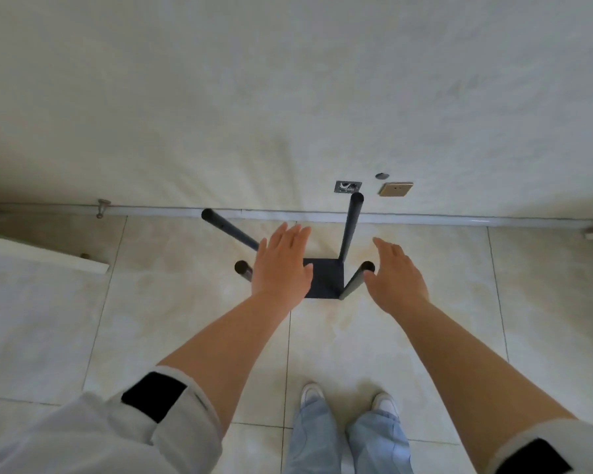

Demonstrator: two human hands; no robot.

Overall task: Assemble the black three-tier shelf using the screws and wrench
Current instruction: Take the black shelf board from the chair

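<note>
Both hands, left point(281, 265) and right point(396, 278), flat-fingered, grasping nothing, above black shelf point(324, 278)

Left hand point(280, 265) hides shelf panel's point(326, 277) left part.

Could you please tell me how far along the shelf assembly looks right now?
Done: four black poles stand from one black panel on the floor. In hand: nothing; the left hand and right hand are open over the poles, gripping none. Left: no upper tiers are fitted yet, and no further panels, screws or wrench are in view.
</note>
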